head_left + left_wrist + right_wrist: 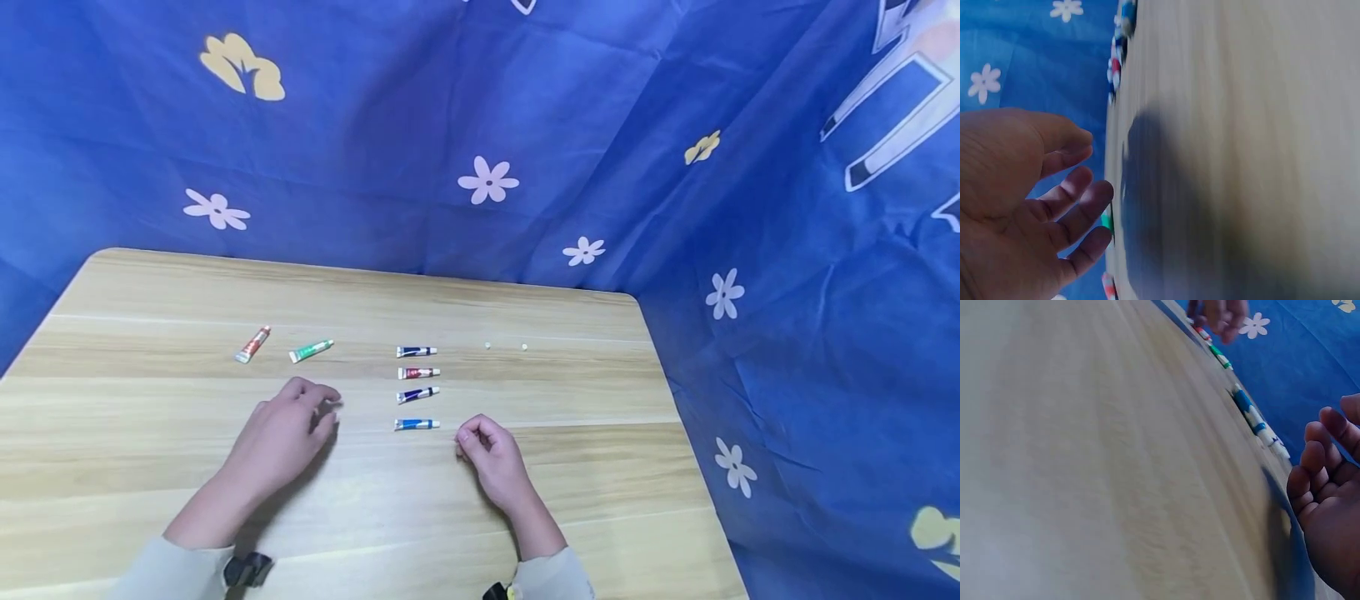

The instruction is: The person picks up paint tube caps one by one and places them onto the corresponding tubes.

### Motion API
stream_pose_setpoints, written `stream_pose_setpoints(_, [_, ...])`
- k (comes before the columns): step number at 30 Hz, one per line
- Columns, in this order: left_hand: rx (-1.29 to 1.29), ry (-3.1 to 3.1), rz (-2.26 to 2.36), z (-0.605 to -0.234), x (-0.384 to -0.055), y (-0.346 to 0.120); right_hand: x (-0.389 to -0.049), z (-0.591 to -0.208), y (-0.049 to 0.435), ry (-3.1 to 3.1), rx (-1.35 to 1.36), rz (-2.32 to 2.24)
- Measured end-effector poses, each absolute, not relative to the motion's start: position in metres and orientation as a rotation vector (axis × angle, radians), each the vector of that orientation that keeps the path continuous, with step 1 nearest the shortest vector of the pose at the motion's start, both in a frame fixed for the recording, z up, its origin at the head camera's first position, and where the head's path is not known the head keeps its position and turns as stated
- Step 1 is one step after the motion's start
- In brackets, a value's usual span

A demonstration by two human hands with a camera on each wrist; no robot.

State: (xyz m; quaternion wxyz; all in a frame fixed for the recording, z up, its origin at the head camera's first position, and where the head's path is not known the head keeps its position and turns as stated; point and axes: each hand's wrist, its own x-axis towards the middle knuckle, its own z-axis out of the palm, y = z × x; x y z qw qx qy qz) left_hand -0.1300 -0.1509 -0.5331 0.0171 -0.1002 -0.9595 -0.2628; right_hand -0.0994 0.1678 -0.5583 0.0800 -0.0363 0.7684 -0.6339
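My left hand (279, 432) hovers over the left part of the table, fingers loosely bent and holding nothing. Beyond its fingers lie a small orange-red paint tube (253, 343) and a green paint tube (311, 351). My right hand (495, 461) is just right of a light-blue paint tube (417, 424), its fingers loosely curled with nothing visible in them. Above that tube, in a column, lie a dark violet tube (417, 395), a crimson tube (419, 373) and a dark blue tube (416, 352). In the right wrist view, the right hand's fingers (1314, 456) show slightly bent.
Two tiny pale round pieces (487, 344) lie to the right of the tube column. The wooden table (600, 500) has rounded far corners. A blue cloth (360, 167) with flower prints hangs behind it and along its right side.
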Motion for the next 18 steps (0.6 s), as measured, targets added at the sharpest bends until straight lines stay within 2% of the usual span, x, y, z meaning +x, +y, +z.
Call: stream_pose_setpoints(18, [-0.24,-2.955,-0.841,-0.535,-0.152,-0.211,-0.123,-0.556,0.208,2.394,0.003,-2.033])
